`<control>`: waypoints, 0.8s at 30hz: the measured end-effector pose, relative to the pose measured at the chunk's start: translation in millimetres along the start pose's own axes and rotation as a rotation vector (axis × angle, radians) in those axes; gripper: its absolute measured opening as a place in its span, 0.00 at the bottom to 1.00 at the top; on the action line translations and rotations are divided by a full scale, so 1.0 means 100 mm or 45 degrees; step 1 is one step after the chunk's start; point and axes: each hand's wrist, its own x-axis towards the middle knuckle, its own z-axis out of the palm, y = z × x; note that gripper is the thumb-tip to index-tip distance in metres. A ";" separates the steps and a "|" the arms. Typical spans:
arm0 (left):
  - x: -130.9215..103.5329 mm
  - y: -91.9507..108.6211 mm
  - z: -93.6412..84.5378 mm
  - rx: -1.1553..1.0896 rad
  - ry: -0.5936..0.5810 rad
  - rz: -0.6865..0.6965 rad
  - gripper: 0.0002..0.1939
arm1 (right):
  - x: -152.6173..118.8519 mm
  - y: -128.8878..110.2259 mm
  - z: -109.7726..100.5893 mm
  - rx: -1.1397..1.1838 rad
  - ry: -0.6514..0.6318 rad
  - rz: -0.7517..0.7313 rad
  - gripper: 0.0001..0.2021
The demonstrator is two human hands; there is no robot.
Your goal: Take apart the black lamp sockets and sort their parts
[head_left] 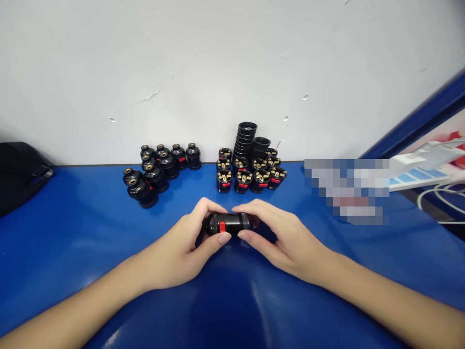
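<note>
A black cylindrical socket [232, 223] with a red tab lies sideways between my two hands, just above the blue tabletop. My left hand [192, 242] is closed round its left end, with the thumb below the red tab. On the right end, the fingers and thumb of my right hand [279, 237] grip the dark rim. Beyond them stand several open black socket parts [244, 182] with brass contacts and red tabs. Next to these rise a tall stack of black rings [245, 140] and a shorter stack [260, 145].
Several closed black sockets [156, 177] stand at the back left of the blue table [90, 213]. A black bag [22, 174] is at the far left edge. White cables [432, 194] and a blurred-out patch [348, 189] are on the right. A pale wall [203, 72] borders the back.
</note>
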 end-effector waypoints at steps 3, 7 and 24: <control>0.01 -0.01 0.00 -0.054 0.021 0.024 0.15 | -0.01 0.01 0.03 0.020 0.082 -0.130 0.16; 0.02 -0.03 0.00 -0.084 0.024 0.022 0.14 | -0.01 0.01 0.05 0.013 0.124 -0.119 0.21; 0.02 -0.03 0.00 -0.086 0.029 0.006 0.16 | -0.01 0.01 0.05 0.103 0.117 -0.049 0.19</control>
